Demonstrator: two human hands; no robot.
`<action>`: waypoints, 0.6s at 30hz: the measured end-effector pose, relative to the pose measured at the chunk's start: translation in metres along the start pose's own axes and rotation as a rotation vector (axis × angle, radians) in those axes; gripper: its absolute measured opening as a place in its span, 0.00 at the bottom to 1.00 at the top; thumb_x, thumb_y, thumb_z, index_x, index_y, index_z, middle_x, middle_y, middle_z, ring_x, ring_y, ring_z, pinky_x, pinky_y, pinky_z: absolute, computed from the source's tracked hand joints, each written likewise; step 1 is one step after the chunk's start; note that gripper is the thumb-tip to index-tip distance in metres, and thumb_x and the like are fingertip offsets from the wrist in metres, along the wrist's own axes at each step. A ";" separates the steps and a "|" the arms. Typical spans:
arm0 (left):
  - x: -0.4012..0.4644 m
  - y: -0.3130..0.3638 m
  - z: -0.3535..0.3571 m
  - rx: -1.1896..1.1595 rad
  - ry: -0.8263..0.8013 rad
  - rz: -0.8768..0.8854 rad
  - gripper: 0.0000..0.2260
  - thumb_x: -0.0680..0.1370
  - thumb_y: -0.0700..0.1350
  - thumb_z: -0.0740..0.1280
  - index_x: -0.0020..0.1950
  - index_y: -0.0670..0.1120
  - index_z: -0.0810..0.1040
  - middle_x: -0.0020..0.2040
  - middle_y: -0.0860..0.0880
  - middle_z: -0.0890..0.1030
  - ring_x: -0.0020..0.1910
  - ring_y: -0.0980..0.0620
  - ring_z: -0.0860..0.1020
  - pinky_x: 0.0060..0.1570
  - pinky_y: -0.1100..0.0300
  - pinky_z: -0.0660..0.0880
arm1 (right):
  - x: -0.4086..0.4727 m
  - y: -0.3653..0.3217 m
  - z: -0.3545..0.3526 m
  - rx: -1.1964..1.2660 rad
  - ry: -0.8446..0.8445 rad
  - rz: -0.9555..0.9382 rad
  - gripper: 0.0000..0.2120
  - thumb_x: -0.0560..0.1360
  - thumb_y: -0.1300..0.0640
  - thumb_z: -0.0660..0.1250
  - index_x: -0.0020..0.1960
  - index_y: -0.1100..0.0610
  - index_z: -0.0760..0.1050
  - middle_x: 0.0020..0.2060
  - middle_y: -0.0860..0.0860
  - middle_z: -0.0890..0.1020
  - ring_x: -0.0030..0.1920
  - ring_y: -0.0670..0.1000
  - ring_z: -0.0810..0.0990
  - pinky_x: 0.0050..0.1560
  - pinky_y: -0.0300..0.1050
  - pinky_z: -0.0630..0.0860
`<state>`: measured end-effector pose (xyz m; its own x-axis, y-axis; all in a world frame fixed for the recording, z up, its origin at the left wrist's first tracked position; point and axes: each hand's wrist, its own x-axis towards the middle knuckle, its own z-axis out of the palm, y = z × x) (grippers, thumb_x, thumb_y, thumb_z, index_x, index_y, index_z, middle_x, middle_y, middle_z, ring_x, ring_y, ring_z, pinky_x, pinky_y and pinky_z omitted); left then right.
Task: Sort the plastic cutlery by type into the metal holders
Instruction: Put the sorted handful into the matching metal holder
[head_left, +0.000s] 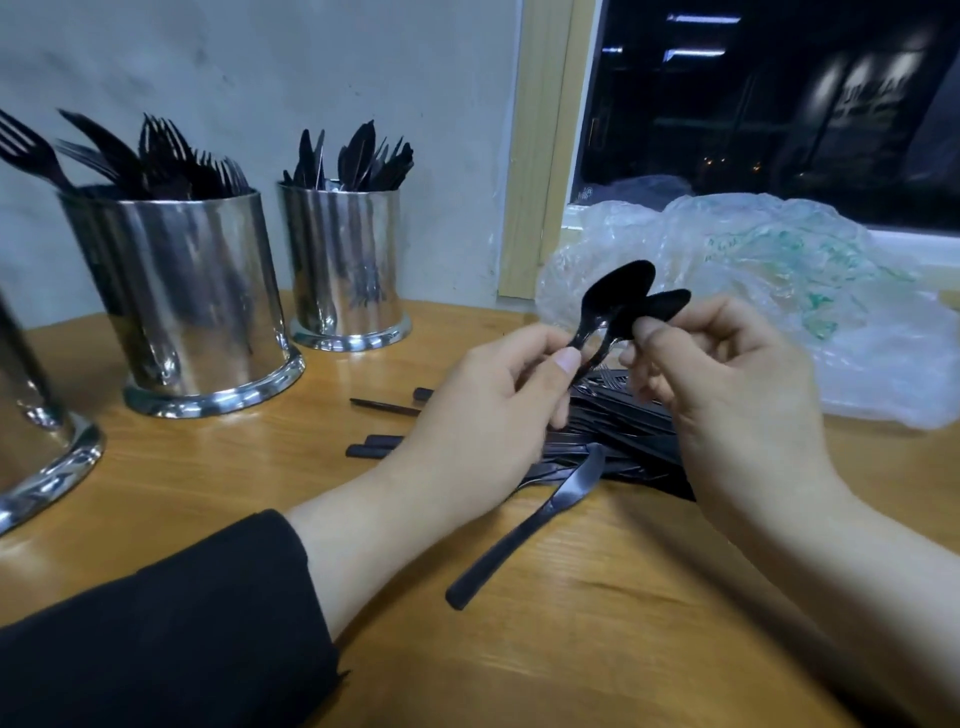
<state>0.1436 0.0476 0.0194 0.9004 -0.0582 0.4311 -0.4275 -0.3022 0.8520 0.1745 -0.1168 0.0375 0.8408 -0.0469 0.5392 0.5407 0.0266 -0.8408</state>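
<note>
Above a pile of black plastic cutlery (623, 441) on the wooden table, my left hand (483, 415) pinches the neck of a black spoon (615, 293), bowl up. My right hand (727, 384) pinches a second black spoon (662, 306) by its bowl, right beside the first. A metal holder (192, 301) at the left holds forks. Behind it, a smaller metal holder (345, 265) holds knives. A third metal holder (36, 457) shows only partly at the left edge; its contents are hidden.
A crumpled clear plastic bag (779, 291) lies at the back right under a dark window (779, 104). One black utensil (524, 530) sticks out of the pile toward me. Loose handles (374, 447) lie left of the pile.
</note>
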 end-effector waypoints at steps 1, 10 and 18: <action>0.000 0.000 -0.001 0.040 0.000 0.004 0.11 0.86 0.47 0.59 0.51 0.47 0.80 0.32 0.55 0.74 0.27 0.59 0.70 0.32 0.66 0.69 | 0.000 0.005 -0.001 -0.024 -0.023 0.000 0.07 0.78 0.61 0.70 0.42 0.57 0.77 0.30 0.52 0.81 0.33 0.48 0.78 0.35 0.36 0.73; 0.007 -0.005 -0.011 -0.103 0.207 -0.187 0.12 0.85 0.51 0.61 0.48 0.50 0.81 0.31 0.55 0.71 0.25 0.56 0.64 0.29 0.60 0.62 | 0.006 0.035 -0.037 -1.097 -0.455 -0.151 0.15 0.75 0.41 0.66 0.54 0.49 0.83 0.44 0.44 0.77 0.47 0.49 0.76 0.51 0.45 0.71; 0.008 -0.006 -0.012 -0.126 0.278 -0.215 0.13 0.85 0.51 0.60 0.49 0.50 0.81 0.34 0.52 0.71 0.28 0.55 0.65 0.32 0.55 0.65 | 0.004 0.038 -0.031 -1.059 -0.459 -0.178 0.04 0.76 0.48 0.71 0.46 0.48 0.82 0.42 0.42 0.76 0.45 0.45 0.75 0.48 0.42 0.69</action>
<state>0.1523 0.0605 0.0216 0.9219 0.2596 0.2875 -0.2529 -0.1588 0.9544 0.1975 -0.1467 0.0060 0.8026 0.4051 0.4378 0.5428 -0.8004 -0.2546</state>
